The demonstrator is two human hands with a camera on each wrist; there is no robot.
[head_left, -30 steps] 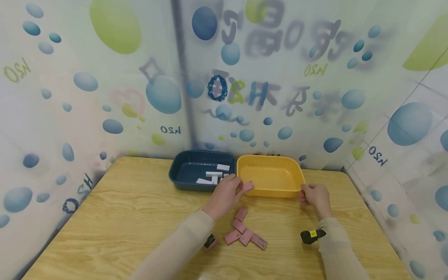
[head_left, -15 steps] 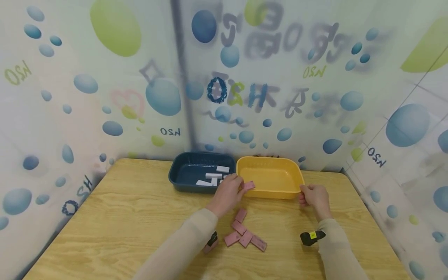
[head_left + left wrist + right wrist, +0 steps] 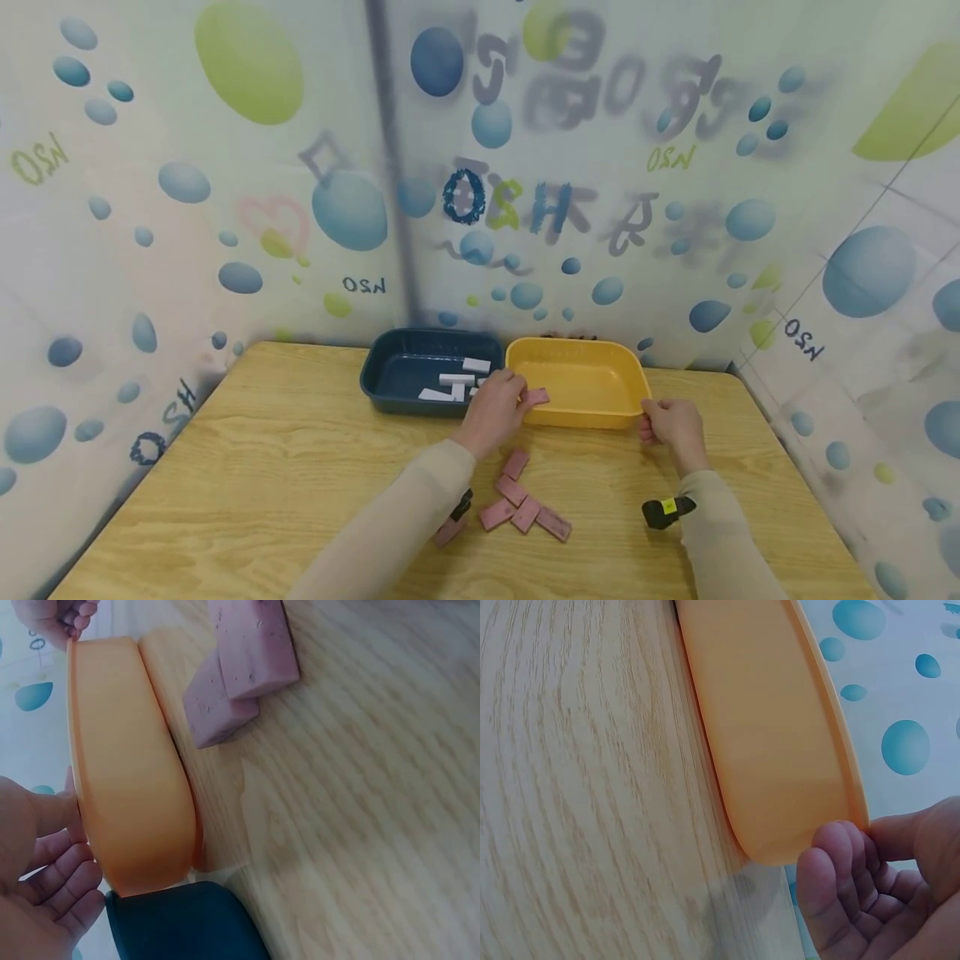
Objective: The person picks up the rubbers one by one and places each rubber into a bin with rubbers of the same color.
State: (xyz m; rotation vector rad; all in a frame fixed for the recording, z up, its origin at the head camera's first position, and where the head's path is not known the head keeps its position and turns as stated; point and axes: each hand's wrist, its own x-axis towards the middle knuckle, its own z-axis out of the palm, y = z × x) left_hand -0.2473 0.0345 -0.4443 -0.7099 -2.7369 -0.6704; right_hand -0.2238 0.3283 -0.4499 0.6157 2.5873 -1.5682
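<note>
My left hand (image 3: 493, 414) pinches a pink block (image 3: 537, 397) at the front left corner of the yellow plastic bin (image 3: 588, 418), the block overlapping the rim. In the left wrist view its fingers (image 3: 66, 881) are at the bin's rim and the held block is hidden. At the other end, my right hand (image 3: 677, 427) grips the bin's right front corner; the right wrist view shows the thumb and curled fingers on that rim (image 3: 861, 799). On the wooden table in front lie several pink blocks (image 3: 512, 490), with one more pink block (image 3: 450, 531) partly behind the left wrist.
A dark blue bin (image 3: 382, 398) stands against the yellow bin's left side and holds several white blocks (image 3: 457, 380). Behind both bins hangs a patterned wall sheet (image 3: 585, 321). Each wrist wears a black strap device (image 3: 660, 513).
My left hand has shifted slightly right with the pink block. The right hand stays on the yellow bin's corner, and the head view has tilted a little.
</note>
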